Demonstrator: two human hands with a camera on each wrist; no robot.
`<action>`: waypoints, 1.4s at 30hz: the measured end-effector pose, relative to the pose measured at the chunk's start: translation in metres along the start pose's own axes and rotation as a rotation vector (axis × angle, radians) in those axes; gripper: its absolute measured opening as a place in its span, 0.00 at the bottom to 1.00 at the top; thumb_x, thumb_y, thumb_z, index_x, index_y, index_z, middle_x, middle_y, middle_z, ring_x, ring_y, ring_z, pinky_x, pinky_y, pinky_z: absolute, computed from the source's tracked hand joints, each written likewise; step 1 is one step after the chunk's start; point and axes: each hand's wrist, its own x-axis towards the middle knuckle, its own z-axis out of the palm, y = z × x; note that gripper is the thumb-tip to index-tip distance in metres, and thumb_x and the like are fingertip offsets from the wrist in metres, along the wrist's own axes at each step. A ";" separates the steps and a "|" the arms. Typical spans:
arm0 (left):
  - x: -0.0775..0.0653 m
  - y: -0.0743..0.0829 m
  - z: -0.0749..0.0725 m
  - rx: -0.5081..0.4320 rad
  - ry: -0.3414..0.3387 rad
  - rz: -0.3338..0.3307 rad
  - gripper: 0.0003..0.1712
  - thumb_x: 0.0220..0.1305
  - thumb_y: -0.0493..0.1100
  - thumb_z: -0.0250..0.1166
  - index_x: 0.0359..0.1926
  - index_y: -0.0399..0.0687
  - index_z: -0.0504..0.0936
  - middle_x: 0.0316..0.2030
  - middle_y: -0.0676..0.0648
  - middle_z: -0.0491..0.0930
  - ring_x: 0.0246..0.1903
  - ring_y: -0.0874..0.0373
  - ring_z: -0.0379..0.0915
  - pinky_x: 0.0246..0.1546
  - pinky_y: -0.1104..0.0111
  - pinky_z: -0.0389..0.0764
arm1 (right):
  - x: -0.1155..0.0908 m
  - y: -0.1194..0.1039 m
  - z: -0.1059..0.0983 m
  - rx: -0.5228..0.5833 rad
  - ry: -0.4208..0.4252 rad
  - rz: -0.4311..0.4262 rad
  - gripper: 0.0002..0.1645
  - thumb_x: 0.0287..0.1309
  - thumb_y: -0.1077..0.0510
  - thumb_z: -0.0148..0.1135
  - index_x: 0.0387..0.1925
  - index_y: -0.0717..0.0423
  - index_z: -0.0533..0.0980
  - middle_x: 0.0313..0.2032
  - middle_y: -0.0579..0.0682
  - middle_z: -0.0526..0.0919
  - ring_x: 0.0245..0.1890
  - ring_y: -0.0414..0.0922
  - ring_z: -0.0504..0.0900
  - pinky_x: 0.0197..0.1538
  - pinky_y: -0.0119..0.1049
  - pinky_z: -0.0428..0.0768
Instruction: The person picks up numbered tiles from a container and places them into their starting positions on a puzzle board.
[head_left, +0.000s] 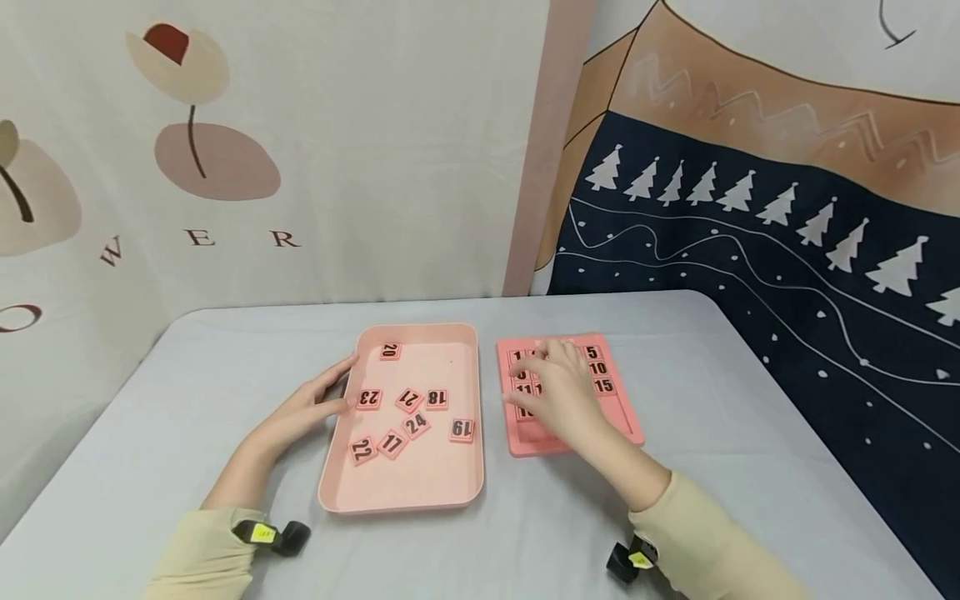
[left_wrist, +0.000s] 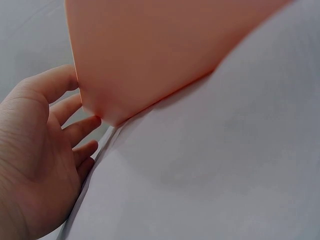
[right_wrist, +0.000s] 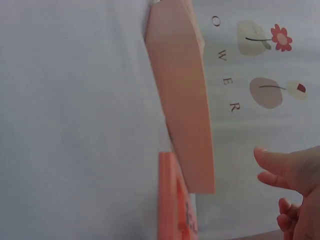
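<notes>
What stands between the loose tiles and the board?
The tray's right wall stands between the tiles and the board, with a strip of table beyond it. The right hand is above the board, hiding part of it in the head view. Nothing else visible is in the way.

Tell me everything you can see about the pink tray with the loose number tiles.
The tray is pale pink, shallow and rectangular, with rounded corners and a raised rim; it looks like smooth plastic. It rests on the cloth-covered table, left of the pink number board, apart from it, and holds eight loose number tiles. The left hand touches its left side.
</notes>
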 end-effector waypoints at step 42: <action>0.001 -0.002 0.000 0.014 0.008 -0.007 0.43 0.63 0.41 0.63 0.75 0.49 0.53 0.73 0.41 0.46 0.71 0.41 0.36 0.67 0.43 0.41 | 0.056 -0.058 0.091 -0.043 -0.406 -0.378 0.23 0.41 0.39 0.75 0.42 0.35 0.83 0.38 0.40 0.66 0.40 0.39 0.62 0.45 0.33 0.61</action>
